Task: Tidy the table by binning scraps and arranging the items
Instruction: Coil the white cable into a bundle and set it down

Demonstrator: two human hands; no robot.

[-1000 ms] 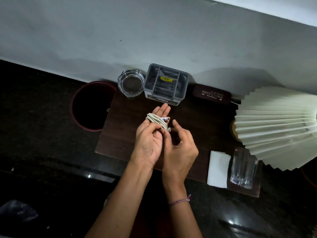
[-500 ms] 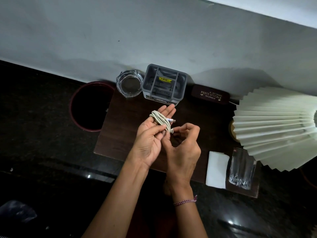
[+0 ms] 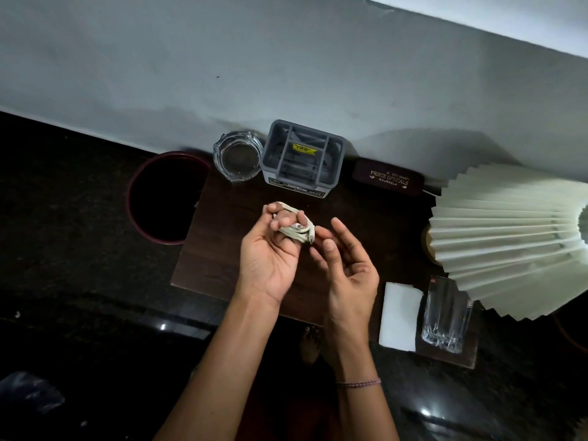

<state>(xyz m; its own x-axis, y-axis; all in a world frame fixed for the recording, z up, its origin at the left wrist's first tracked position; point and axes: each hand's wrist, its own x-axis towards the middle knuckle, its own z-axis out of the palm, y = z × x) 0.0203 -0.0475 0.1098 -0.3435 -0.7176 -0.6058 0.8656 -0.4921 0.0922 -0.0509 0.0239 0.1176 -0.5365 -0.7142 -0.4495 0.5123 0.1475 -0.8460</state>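
Cable (image 3: 297,232) coiled into tight bundle, gripped by left hand (image 3: 270,253) above tabletop (image 3: 219,249), loops pinned so coil cannot spring apart. Right hand (image 3: 348,268) loose, fingers relaxed, grasping nothing, just beside plug end. Likely destination: grey organizer (image 3: 302,157).

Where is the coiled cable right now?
Head view, centre: the coiled white cable is gripped in the left hand above the wooden table, just in front of the gray organizer; the right hand is beside it.
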